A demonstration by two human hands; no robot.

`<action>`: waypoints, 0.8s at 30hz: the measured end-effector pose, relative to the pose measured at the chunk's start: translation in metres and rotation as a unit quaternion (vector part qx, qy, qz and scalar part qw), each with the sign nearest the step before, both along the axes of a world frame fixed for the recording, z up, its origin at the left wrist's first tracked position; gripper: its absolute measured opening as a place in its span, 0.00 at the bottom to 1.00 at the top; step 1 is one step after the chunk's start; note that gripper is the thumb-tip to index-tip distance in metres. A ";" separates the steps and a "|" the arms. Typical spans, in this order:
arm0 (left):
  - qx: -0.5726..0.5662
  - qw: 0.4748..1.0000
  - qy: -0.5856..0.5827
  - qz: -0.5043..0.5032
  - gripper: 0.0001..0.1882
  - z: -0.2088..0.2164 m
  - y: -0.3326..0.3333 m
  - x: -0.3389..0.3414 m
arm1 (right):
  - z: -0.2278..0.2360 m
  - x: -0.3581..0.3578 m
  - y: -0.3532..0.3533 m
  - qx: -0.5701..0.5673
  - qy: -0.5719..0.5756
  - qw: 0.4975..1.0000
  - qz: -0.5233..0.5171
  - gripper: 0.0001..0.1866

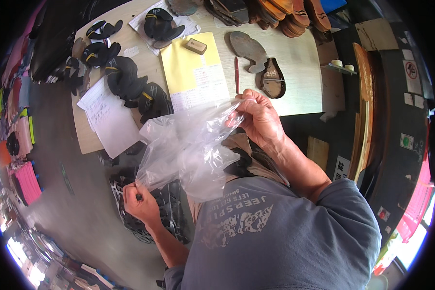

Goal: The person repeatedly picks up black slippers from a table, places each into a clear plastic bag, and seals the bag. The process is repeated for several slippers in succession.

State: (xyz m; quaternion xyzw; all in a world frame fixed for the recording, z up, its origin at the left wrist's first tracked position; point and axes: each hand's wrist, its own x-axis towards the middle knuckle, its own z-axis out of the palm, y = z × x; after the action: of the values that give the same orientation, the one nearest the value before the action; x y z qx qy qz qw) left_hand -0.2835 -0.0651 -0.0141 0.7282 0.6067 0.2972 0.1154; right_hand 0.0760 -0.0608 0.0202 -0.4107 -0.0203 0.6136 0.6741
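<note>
A clear, crinkled plastic bag (183,145) is stretched between my two hands, in front of my body. My left hand (141,205) is closed on the bag's lower left corner, and a small dark thing shows between its fingers. Higher up, near the table's front edge, my right hand (260,116) pinches the upper right end of the bag. The bag looks thin and mostly flat, and whether anything is in it I cannot tell. Below and behind it, a sack of black cut pieces (130,212) is by my left forearm.
The pale table (295,72) carries several black curved bundles (123,77), white written sheets (112,118), a yellow sheet (179,67), a small block (196,46), a red pen (237,75), a brown flat piece (246,48) and a metal cutting die (272,79). Stacked brown pieces (295,19) stand behind.
</note>
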 end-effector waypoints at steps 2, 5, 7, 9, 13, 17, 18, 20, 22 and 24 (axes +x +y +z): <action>-0.152 0.988 0.022 0.012 0.06 0.001 0.001 -0.002 | 0.009 -0.002 0.007 0.020 0.055 0.998 0.014 0.12; -0.240 0.971 0.002 -0.009 0.21 0.020 0.002 0.014 | 0.019 -0.010 0.016 0.027 -0.061 0.995 0.080 0.13; -0.243 0.966 -0.074 -0.053 0.33 0.048 0.006 0.030 | 0.025 -0.020 0.021 0.039 -0.161 0.979 0.123 0.14; -0.204 0.961 -0.155 -0.108 0.37 0.072 0.006 0.055 | 0.033 -0.036 0.025 0.098 -0.207 0.962 0.151 0.15; -0.080 0.978 -0.137 -0.133 0.27 0.077 0.025 0.097 | 0.060 -0.054 0.020 0.105 -0.254 0.919 0.282 0.15; -0.063 0.985 -0.157 0.031 0.13 0.083 0.034 0.049 | 0.060 -0.041 0.005 0.204 -0.529 0.724 0.392 0.11; -0.099 0.973 -0.198 0.069 0.12 0.085 0.032 0.032 | 0.050 -0.036 -0.001 0.258 -0.586 0.669 0.378 0.12; -0.089 0.969 -0.200 0.117 0.12 0.081 0.025 0.006 | 0.024 -0.023 -0.005 0.228 -0.691 0.511 0.458 0.08; -0.081 0.971 -0.156 0.163 0.13 0.082 0.029 -0.013 | 0.000 -0.018 0.000 0.206 -0.779 0.360 0.470 0.06; -0.058 0.974 -0.057 0.209 0.15 0.098 0.046 -0.023 | -0.005 -0.022 0.038 0.254 -0.861 0.269 0.349 0.09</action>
State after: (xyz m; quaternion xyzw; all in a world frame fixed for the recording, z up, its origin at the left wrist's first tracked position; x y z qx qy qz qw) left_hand -0.3065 -0.0186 0.0838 0.5591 0.7542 0.3201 0.1271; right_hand 0.0541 -0.0228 0.0148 -0.4604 -0.8851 0.0416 0.0542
